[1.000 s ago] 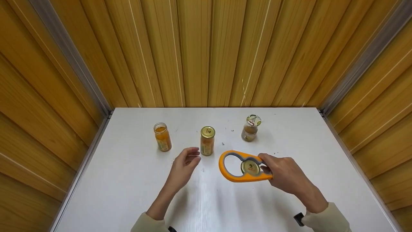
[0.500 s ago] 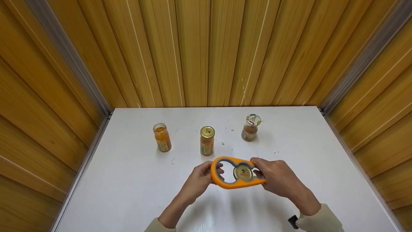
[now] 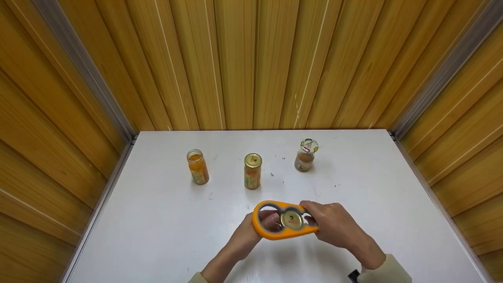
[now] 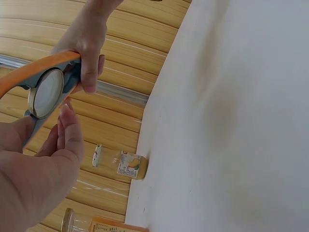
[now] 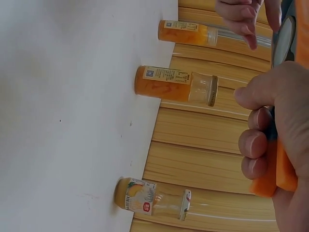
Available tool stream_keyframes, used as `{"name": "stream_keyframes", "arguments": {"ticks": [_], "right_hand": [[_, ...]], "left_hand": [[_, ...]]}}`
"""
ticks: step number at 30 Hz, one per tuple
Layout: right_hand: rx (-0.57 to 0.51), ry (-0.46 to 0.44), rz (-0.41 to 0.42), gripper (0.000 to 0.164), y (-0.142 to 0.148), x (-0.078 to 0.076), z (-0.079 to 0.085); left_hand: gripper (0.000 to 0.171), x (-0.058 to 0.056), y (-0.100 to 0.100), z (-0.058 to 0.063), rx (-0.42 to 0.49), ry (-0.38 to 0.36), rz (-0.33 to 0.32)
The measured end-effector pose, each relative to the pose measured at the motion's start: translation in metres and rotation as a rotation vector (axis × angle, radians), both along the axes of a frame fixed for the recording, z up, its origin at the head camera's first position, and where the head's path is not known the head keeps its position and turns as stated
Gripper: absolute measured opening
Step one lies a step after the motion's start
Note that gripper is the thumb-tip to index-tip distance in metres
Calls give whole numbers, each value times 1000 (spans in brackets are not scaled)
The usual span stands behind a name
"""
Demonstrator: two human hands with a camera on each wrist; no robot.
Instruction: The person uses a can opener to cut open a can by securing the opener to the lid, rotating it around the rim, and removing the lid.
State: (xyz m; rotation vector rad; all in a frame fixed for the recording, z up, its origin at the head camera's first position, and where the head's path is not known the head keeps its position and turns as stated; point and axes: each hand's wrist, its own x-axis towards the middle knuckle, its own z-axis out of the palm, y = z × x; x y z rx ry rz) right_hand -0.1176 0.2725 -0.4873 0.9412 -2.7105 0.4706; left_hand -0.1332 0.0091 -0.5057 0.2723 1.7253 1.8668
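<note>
My right hand (image 3: 340, 224) grips the narrow end of an orange and grey jar opener (image 3: 275, 237), held up over the table. A gold jar lid (image 3: 292, 219) sits lodged in the opener's middle hole; its pale underside shows in the left wrist view. At the opener's wide ring is my left hand (image 3: 245, 237), its fingers loosely bent below, a digit seen through the ring near the lid. In the right wrist view the left fingers (image 5: 244, 19) hang apart from the opener. Behind the hands stands a gold-lidded jar (image 3: 252, 175) of orange contents.
An uncapped jar (image 3: 199, 169) of orange contents stands at the back left. To the back right is a smaller jar (image 3: 304, 159) with a patterned lid. Small dark specks dot the white table (image 3: 149, 220). Wood-patterned walls (image 3: 235, 63) enclose its back and sides.
The left hand has moved right, from beside the middle jar to the opener's ring. My right hand has brought the opener, with the lid in it, left and nearer to me.
</note>
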Motion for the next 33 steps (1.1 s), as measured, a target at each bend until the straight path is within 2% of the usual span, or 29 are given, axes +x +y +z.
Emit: {"name": "stream_keyframes", "arguments": {"ticks": [11, 21, 27, 33], "right_hand": [[-39, -31, 37, 47, -4, 4, -16], [-38, -15, 29, 45, -5, 9, -25], [-44, -55, 22, 46, -6, 10, -26], [-48, -77, 20, 49, -7, 10, -26]], "left_hand": [[55, 6, 0, -8, 10, -67, -1], [47, 10, 4, -14, 74, -47, 5], [42, 9, 4, -16, 103, -73, 9], [42, 7, 2, -15, 76, -67, 5]]}}
